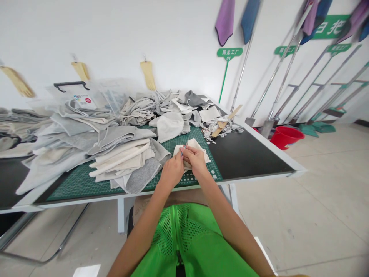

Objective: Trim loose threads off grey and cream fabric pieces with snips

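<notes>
Clear box (96, 96) behind piles (69, 132), contents unclear; red bucket (286, 137) on flr. Cloth (196, 145) cream, rumpled, on grn mat (215, 169). L hand (173, 168) pinches sm. blue item (182, 153); R hand (196, 158) tips pressed tog., hold unclear.

Bright, diffuse light overall, source out of view, pale wall (178, 23) nearly washed out toward 12 o'clock, faint soft shadows by the poles (243, 69) at 1 o'clock, glare patches on the floor (325, 184) at 5 and 7. Wide-angle stretch skews the tabletop (245, 154) and edges, corners soft; fine detail where left hand (173, 169) and right hand (196, 159) meet is slightly blurred.
</notes>
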The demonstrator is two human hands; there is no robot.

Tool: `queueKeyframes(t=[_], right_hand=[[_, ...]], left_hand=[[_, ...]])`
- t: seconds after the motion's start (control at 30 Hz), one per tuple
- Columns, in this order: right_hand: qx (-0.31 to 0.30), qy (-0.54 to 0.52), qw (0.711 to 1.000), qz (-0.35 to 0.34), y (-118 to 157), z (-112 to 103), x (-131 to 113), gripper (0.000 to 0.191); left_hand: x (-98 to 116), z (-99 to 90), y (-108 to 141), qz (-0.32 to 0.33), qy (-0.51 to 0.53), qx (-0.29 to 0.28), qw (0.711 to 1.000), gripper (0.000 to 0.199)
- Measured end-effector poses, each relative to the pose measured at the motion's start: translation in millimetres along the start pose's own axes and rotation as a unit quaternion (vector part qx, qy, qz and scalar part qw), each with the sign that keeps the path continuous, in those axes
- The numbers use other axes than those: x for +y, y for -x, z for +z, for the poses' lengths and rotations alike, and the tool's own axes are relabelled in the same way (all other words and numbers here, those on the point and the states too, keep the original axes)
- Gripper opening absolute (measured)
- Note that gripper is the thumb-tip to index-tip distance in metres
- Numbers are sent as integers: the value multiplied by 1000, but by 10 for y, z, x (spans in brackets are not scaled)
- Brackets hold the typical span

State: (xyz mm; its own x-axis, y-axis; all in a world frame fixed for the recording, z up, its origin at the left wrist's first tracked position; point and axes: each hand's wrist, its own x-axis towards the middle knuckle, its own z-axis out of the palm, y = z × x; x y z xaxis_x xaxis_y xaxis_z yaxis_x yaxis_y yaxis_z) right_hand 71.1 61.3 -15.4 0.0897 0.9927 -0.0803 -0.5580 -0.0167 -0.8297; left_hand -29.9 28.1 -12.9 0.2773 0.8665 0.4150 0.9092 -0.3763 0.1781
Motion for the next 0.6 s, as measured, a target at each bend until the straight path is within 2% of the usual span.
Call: queueKeyframes(t=[0.17,0.6], right_hand=[[17,1,1000,-4,-5,-5,13,39],[3,0,1000,2,-2,6,10,41]], left_hand=[[2,0,-1,-3,-8,-7,1000,34],[10,-15,4,-20,-11,-13,1000,36]])
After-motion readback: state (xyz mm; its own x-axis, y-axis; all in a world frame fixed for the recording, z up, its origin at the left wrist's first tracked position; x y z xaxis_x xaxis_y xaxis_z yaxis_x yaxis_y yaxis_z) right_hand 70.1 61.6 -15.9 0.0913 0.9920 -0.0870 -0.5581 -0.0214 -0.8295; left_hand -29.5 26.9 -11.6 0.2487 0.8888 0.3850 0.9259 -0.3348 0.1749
